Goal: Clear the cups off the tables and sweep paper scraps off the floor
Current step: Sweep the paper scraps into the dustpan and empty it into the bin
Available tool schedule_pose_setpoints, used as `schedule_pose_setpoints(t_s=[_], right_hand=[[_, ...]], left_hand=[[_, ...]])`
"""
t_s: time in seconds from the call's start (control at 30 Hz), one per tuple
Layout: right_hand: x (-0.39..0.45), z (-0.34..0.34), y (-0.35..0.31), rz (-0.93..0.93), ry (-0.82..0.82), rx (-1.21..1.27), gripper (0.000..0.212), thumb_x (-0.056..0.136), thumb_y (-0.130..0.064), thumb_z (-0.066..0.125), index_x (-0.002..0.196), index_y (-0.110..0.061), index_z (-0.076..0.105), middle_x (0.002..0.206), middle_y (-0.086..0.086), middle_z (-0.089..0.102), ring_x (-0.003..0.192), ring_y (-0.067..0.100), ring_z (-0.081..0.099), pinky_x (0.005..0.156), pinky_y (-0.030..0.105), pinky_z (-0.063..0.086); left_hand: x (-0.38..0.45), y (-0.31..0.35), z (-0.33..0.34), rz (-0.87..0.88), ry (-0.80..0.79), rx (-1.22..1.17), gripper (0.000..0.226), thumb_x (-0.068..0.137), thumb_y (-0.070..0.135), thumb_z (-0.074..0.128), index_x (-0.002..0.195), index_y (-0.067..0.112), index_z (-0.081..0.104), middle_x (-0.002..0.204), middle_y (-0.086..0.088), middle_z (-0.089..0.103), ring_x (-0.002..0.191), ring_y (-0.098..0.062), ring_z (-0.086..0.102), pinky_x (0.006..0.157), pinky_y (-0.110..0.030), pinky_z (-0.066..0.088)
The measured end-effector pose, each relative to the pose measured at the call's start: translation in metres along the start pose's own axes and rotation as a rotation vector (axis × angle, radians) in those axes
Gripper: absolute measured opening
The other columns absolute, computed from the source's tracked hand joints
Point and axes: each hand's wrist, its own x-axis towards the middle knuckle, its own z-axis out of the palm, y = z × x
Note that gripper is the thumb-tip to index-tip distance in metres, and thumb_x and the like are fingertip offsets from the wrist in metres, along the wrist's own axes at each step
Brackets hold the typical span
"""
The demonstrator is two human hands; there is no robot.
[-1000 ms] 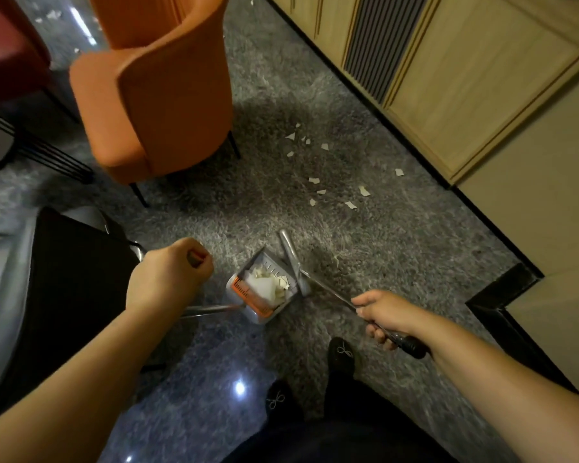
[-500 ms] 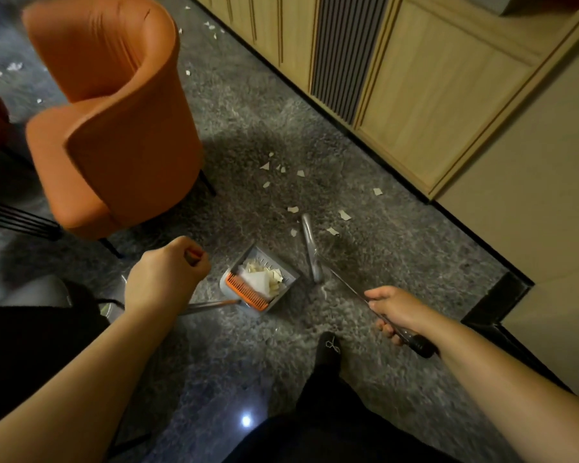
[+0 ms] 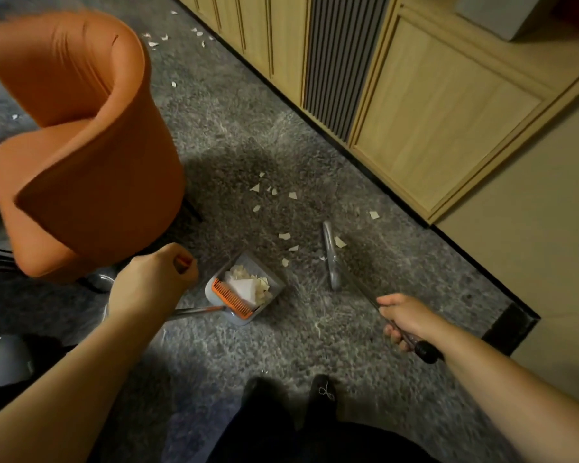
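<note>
Standing at far left, orange armchair point(image 3: 81, 155) on grey carpet point(image 3: 315, 329). Left hand point(image 3: 151, 279) fisted, fingers point(image 3: 181, 262) curled round orange-tipped dustpan handle point(image 3: 194, 310). Dustpan point(image 3: 243, 289) on carpet just right of it, orange comb edge, paper scraps inside. More loose paper scraps point(image 3: 284, 236) scattered on carpet above, between dustpan and broom head point(image 3: 330, 259). Right hand point(image 3: 405, 319) gripping broom handle point(image 3: 423, 350), fingers wrapped round it. Wooden cabinets point(image 3: 432, 111) along right.
</note>
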Motion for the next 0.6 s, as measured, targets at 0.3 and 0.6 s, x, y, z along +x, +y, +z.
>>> schedule_pose_setpoints(t_s=[0.3, 0.6], right_hand=[[0.042, 0.013, -0.053, 0.05, 0.061, 0.113, 0.042, 0.101, -0.01, 0.042, 0.142, -0.015, 0.037, 0.056, 0.011, 0.045, 0.042, 0.017, 0.04, 0.038, 0.018, 0.03], [0.077, -0.007, -0.093, 0.057, 0.123, 0.139, 0.038, 0.101, -0.007, 0.041, 0.139, -0.011, 0.042, 0.06, 0.012, 0.045, 0.046, 0.019, 0.04, 0.034, 0.016, 0.03]], left_hand=[[0.115, 0.012, -0.004, 0.172, -0.071, 0.128, 0.013, 0.092, 0.037, 0.062, 0.099, 0.027, 0.062, 0.069, 0.002, 0.061, 0.057, -0.018, 0.058, 0.054, -0.036, 0.056], [0.199, 0.04, 0.008, 0.28, -0.176, 0.177, 0.012, 0.091, 0.039, 0.062, 0.094, 0.028, 0.061, 0.07, 0.003, 0.06, 0.061, -0.016, 0.057, 0.056, -0.035, 0.054]])
